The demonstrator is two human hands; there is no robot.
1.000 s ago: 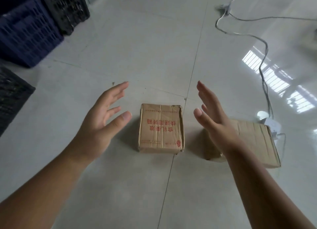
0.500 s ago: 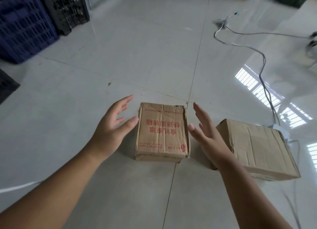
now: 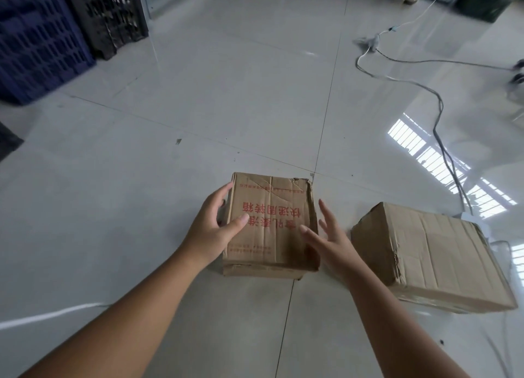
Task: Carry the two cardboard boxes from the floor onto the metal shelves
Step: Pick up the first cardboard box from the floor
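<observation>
Two cardboard boxes lie on the tiled floor. The smaller box (image 3: 272, 224) carries red printed characters on its top and sits in the middle. My left hand (image 3: 214, 230) touches its left side, thumb lying on the top face and fingers along the side wall. My right hand (image 3: 329, 238) is at the box's right edge with fingers spread and straight; contact is unclear. The plain, larger box (image 3: 433, 255) rests to the right, untouched. No metal shelves are in view.
A blue crate (image 3: 37, 40) and a black crate (image 3: 107, 12) stand at the far left. A grey cable (image 3: 438, 114) runs across the floor at the right to a white adapter behind the larger box. Bright window reflections lie on the right tiles.
Both hands moved inward and down to the printed box: the left now touches its side with the thumb on top, the right has reached its right edge. The view came closer.
</observation>
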